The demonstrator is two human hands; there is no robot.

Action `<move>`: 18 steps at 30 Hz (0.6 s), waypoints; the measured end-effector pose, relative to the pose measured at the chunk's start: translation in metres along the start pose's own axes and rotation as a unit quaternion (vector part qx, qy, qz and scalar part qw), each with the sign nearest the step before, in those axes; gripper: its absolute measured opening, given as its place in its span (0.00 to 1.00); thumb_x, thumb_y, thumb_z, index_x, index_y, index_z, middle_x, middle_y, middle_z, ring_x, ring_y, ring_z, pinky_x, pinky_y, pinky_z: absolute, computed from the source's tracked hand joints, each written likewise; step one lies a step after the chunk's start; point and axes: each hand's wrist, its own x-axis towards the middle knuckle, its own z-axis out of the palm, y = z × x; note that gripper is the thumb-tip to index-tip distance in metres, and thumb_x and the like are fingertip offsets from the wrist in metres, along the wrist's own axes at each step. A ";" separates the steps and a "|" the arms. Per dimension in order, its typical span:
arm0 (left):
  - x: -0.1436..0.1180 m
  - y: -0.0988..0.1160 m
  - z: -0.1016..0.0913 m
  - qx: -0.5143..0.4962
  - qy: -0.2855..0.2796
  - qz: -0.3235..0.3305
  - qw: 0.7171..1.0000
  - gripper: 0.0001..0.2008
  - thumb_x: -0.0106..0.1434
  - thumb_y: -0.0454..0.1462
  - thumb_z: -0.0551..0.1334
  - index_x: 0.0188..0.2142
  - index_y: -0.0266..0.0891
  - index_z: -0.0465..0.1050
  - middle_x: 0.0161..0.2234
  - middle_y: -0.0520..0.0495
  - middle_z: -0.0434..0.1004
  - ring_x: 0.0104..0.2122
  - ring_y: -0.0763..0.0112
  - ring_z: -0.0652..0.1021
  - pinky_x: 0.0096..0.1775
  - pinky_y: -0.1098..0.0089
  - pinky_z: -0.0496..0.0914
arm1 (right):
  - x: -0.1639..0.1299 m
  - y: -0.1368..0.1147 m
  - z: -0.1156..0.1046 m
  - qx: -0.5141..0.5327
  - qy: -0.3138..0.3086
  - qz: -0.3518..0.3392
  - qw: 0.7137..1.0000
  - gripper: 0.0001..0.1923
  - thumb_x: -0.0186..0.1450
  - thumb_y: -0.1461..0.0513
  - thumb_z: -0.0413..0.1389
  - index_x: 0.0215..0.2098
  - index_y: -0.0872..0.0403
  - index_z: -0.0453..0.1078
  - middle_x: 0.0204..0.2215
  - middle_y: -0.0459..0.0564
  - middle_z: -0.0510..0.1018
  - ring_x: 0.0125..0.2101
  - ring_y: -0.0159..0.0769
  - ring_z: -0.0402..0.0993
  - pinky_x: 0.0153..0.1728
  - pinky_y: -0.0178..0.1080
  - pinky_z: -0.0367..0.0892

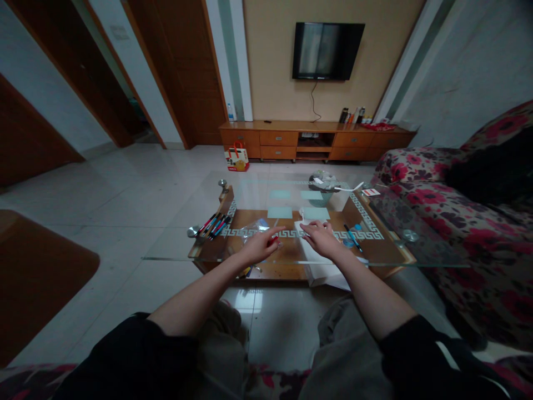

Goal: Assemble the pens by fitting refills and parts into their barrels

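Note:
My left hand [260, 246] is over the near part of the glass coffee table [175, 244], its index finger stretched to the right. A small red thing [272, 240] shows among its curled fingers; its kind is too small to make out. Facing it, my right hand [321, 239] has its fingers spread and pointing left, with nothing seen in it. Beneath the right hand are white sheets or a white box [322, 266]. A clear plastic packet [254, 228] lies just beyond the left hand. Right of the right hand lies a blue pen [353, 238].
Several pens [214, 225] lie in a bunch at the table's left. A basket [320, 197] with a plastic bag [325, 180] stands at the far side, a red-and-white card [371, 192] to its right. A floral sofa [470, 228] borders the right side.

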 end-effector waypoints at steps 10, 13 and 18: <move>0.000 -0.002 0.001 -0.005 0.000 0.009 1.000 0.26 0.67 0.42 0.56 0.63 0.43 0.65 0.23 0.55 0.69 0.23 0.75 0.68 0.29 0.75 0.57 | -0.001 0.003 0.000 -0.041 -0.039 0.020 0.998 0.15 0.70 0.62 0.53 0.54 0.48 0.72 0.48 0.56 0.80 0.54 0.53 0.64 0.53 0.59 0.50; -0.001 -0.002 0.001 -0.002 -0.001 0.010 1.000 0.25 0.67 0.42 0.56 0.63 0.43 0.65 0.23 0.55 0.69 0.23 0.75 0.68 0.29 0.75 0.58 | 0.000 0.001 -0.002 -0.058 -0.066 0.022 0.996 0.15 0.71 0.60 0.53 0.55 0.48 0.71 0.49 0.56 0.79 0.55 0.52 0.63 0.54 0.59 0.48; 0.000 -0.002 0.001 0.002 -0.004 0.018 1.000 0.25 0.67 0.41 0.56 0.63 0.44 0.65 0.23 0.55 0.69 0.23 0.74 0.69 0.29 0.75 0.58 | 0.002 -0.002 -0.003 -0.071 -0.085 0.019 0.994 0.17 0.70 0.61 0.54 0.57 0.48 0.69 0.51 0.57 0.78 0.56 0.51 0.61 0.55 0.59 0.46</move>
